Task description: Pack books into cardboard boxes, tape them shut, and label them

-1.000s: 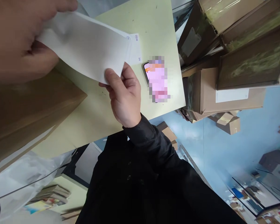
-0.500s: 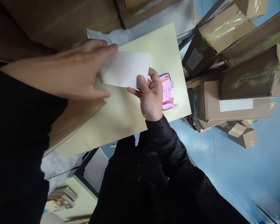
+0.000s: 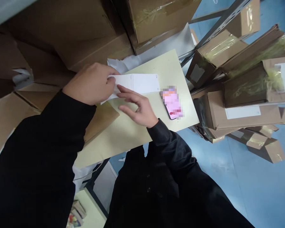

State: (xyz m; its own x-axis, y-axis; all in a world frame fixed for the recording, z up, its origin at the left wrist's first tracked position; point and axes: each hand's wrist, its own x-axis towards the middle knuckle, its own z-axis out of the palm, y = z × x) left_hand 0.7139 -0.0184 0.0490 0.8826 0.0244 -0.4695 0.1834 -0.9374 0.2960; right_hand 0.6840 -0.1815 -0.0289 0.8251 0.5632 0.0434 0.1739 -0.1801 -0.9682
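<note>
A long strip of white paper labels [image 3: 144,83], with faint print and a crease across it, stretches over the pale yellow tabletop [image 3: 137,129]. My left hand [image 3: 92,83] is closed with curled fingers on the strip's left end, partly covering it. Just below the strip's near edge is my right hand [image 3: 139,109], fingers apart and holding nothing. Its fingertips are close to the paper; whether they touch it I cannot tell. Right of the strip, a phone [image 3: 172,103] with a lit pink screen lies on the table.
Large cardboard boxes [image 3: 92,31] crowd the back and left. An open box flap [image 3: 101,122] rests over the table's left part. More taped boxes [image 3: 244,85] are piled at the right by a metal shelf post [image 3: 218,27], above the blue floor [image 3: 228,177].
My right hand has let go of the paper's right end and opened. My left hand has gone from spread to closed on the left end. The paper now extends longer and flatter.
</note>
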